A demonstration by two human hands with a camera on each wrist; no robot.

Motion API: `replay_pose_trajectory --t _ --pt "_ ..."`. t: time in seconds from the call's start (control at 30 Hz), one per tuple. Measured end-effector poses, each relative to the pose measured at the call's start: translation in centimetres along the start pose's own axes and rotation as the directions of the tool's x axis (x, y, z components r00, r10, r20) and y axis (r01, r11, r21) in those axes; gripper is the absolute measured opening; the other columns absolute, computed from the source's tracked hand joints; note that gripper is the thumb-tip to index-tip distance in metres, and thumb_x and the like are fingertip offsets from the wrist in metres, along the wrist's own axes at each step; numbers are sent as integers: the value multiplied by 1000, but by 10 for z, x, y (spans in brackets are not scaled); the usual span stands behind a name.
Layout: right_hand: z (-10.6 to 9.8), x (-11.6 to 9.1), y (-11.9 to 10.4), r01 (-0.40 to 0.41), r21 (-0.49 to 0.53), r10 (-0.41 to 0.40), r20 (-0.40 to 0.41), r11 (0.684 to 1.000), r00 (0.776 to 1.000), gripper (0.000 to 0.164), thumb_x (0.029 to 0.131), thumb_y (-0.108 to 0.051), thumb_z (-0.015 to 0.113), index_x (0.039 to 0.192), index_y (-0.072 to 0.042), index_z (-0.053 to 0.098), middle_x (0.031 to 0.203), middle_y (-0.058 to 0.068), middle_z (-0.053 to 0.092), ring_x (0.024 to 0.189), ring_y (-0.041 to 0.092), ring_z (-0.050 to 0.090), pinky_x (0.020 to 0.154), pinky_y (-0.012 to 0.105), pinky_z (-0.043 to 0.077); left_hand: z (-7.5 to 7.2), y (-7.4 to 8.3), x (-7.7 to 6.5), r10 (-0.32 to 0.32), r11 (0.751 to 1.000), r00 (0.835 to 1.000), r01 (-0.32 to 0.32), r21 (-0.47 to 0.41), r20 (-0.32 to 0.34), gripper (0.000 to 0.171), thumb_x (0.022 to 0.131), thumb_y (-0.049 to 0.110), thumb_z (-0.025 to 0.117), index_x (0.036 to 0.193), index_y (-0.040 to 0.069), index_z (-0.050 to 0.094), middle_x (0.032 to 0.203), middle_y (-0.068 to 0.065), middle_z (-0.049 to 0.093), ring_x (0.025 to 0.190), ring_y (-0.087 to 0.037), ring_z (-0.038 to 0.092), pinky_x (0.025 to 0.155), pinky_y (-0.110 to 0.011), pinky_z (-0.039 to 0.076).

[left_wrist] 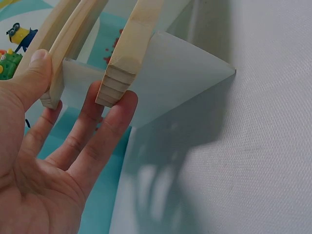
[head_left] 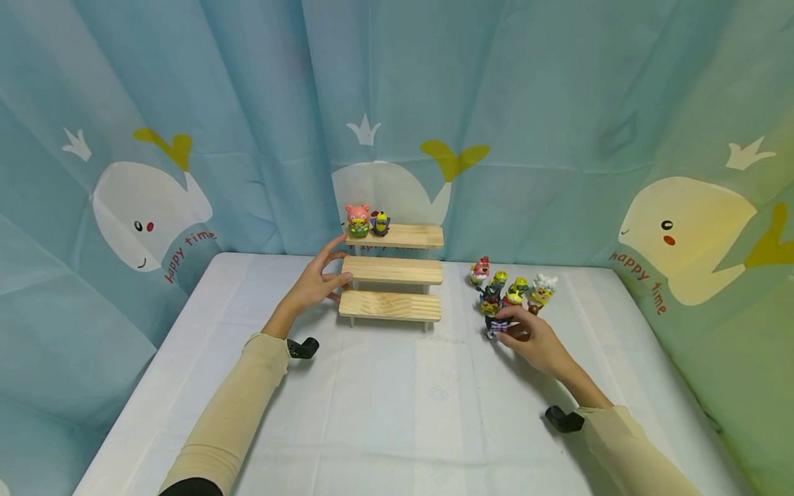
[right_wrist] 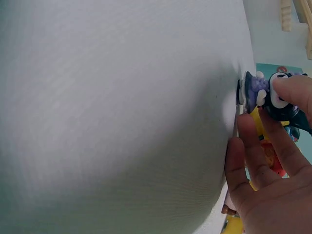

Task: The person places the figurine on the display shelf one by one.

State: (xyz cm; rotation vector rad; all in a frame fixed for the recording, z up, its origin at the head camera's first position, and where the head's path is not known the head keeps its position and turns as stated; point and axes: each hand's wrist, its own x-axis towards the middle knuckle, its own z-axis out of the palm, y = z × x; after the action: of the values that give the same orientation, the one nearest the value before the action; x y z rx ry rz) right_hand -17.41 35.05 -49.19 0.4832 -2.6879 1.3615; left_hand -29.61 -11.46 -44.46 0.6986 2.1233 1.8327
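Note:
My left hand is at the left end of a wooden three-step display stand. In the left wrist view its thumb and spread fingertips touch the board ends. On the top step stand a pink-hooded figurine and a smaller yellow-and-purple figurine. At the right, my right hand pinches a black, white and purple figurine between thumb and fingers, its base close to the tablecloth. Just beyond, a dark-dressed figurine stands among several others.
Around that group are a red-and-pink figurine, a white fluffy-topped figurine and yellow-headed ones. A white cloth covers the table. Behind it hangs a blue whale-print curtain. The stand has translucent side supports.

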Motion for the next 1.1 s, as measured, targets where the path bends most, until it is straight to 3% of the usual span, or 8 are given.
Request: replay_pose_trajectory --t 0.57,0.83,1.1 --pt "-24 -5 -33 91 -76 -92 -17 993 996 33 91 2 76 123 -4 68 112 14 70 90 15 70 74 28 61 2 1 0 -14 1000 1000 14 -5 -9 80 104 10 64 166 31 18 164 -26 23 105 -54 65 71 -66 58" --pt "-32 -7 -39 84 -48 -86 -47 995 995 34 90 3 78 122 -4 69 117 15 69 91 11 69 75 23 60 2 0 0 -8 1000 1000 8 -4 -7 80 104 11 63 166 31 18 164 -26 22 104 -55 65 74 -71 55" --pt "-37 -8 -43 104 -28 -105 -67 994 992 37 88 7 77 123 -1 68 113 17 68 90 8 68 74 20 59 1 -1 1 -14 1000 1000 14 3 -10 80 104 13 64 166 32 17 164 -26 23 104 -52 66 73 -67 57"
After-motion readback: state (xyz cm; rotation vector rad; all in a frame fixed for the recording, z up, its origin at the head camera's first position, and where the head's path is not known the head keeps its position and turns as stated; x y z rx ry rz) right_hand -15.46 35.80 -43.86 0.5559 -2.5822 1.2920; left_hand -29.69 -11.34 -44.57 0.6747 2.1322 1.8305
